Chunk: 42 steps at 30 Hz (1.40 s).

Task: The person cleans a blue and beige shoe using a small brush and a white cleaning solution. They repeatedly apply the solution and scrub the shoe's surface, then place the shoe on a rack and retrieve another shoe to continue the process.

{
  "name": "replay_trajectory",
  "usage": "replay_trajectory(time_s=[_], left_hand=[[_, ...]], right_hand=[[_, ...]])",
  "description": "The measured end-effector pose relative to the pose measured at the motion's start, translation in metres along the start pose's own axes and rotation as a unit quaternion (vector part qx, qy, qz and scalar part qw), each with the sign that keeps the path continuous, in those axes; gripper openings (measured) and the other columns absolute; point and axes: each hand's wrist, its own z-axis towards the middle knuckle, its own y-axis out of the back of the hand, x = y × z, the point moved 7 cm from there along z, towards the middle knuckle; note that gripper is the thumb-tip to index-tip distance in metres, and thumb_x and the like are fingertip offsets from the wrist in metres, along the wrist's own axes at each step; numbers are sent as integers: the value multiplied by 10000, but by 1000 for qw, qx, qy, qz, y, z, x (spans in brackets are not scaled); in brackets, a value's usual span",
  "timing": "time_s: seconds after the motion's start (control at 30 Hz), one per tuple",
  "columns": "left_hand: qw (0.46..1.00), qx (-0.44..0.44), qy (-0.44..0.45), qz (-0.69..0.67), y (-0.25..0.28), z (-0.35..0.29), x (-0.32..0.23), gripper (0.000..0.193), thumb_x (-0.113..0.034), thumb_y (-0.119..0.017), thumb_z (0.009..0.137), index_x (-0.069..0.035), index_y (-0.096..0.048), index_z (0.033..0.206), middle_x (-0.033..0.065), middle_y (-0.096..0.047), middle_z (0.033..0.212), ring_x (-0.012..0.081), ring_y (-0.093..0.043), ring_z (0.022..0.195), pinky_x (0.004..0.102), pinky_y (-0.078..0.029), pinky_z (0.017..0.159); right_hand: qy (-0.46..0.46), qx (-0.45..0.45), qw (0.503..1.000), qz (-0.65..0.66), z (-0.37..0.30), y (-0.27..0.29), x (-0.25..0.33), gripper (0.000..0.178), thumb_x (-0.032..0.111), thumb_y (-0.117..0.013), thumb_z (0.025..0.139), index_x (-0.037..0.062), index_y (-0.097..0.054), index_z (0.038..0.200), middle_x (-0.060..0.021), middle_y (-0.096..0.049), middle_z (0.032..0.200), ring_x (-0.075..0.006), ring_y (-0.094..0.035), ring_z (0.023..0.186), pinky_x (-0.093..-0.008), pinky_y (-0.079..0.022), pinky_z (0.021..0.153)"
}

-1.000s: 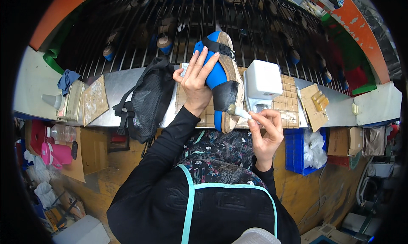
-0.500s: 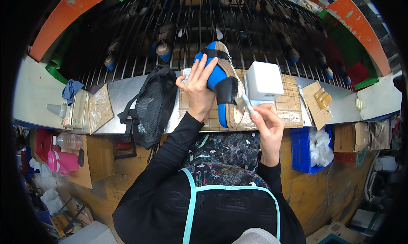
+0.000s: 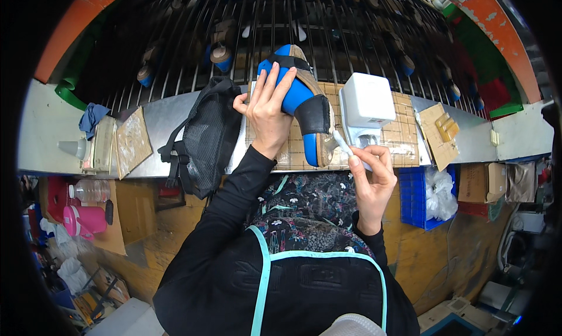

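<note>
My left hand (image 3: 270, 110) is closed round a sandal (image 3: 313, 115) with black straps, fitted on a blue shoe last (image 3: 297, 99). The sandal is tilted on its side above the cardboard mat, its tan sole edge facing right. A small brush (image 3: 341, 141) with a pale handle is pinched between the thumb and fingers of my right hand (image 3: 374, 175). Its bristles are at the sole edge, close to the sandal's near end. Just right of the sandal stands a white box-shaped dispenser (image 3: 367, 100), with a small metallic-looking part low at its front.
A black mesh bag (image 3: 212, 140) lies left of the cardboard mat (image 3: 404, 134). Beyond the bench, metal rods (image 3: 193, 72) carry several more shoes on lasts. Cardboard with yellowish blocks (image 3: 446, 130) sits at right, above a blue crate (image 3: 413, 198) of plastic bags.
The brush has moved along the sole edge toward the sandal's near end, my right hand with it. My left hand keeps its hold on the sandal. The whole view has shifted slightly.
</note>
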Motion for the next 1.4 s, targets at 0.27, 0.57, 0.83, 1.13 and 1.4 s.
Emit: replay_trajectory(time_s=[0.27, 0.57, 0.83, 1.13, 1.4], left_hand=[[1000, 0, -8, 18, 4, 0, 2, 627, -66, -751, 655, -289, -639, 1231, 67, -586, 1319, 252, -559, 1199, 444, -240, 887], [1000, 13, 1, 8, 1, 3, 3, 636, -70, -759, 649, -286, -633, 1234, 85, -591, 1307, 263, -587, 1162, 448, -242, 897], [998, 49, 22, -34, -7, 5, -2, 633, -69, -759, 650, -266, -621, 1235, 121, -604, 1281, 284, -608, 1130, 460, -239, 917], [984, 129, 45, -116, -7, 10, -16, 492, -224, -797, 672, -208, -658, 1143, 72, -712, 1038, 167, -664, 921, 385, -249, 841], [940, 287, 109, -151, -18, 2, -15, 567, -155, -857, 526, -200, -665, 1057, 47, -718, 831, 265, -667, 807, 411, -304, 793]], right_hand=[[75, -39, 991, -101, 4, 1, 13, 188, 36, -729, 811, 36, -730, 998, -49, -544, 911, -94, -506, 759, -206, -424, 556], [86, -42, 994, -50, 0, 0, 9, 185, 36, -735, 805, 35, -731, 990, -50, -544, 899, -94, -495, 725, -204, -407, 563], [117, -67, 989, -58, 0, 5, 14, 197, 7, -726, 805, 37, -730, 1000, -49, -527, 912, -104, -500, 751, -206, -430, 567], [169, -66, 982, -44, 16, 8, 27, 210, -9, -726, 802, 43, -731, 1005, -50, -533, 921, -104, -508, 769, -206, -440, 580], [176, -19, 984, -22, 38, 5, 32, 199, 9, -731, 801, 46, -733, 996, -38, -531, 922, -99, -491, 763, -207, -407, 597]])
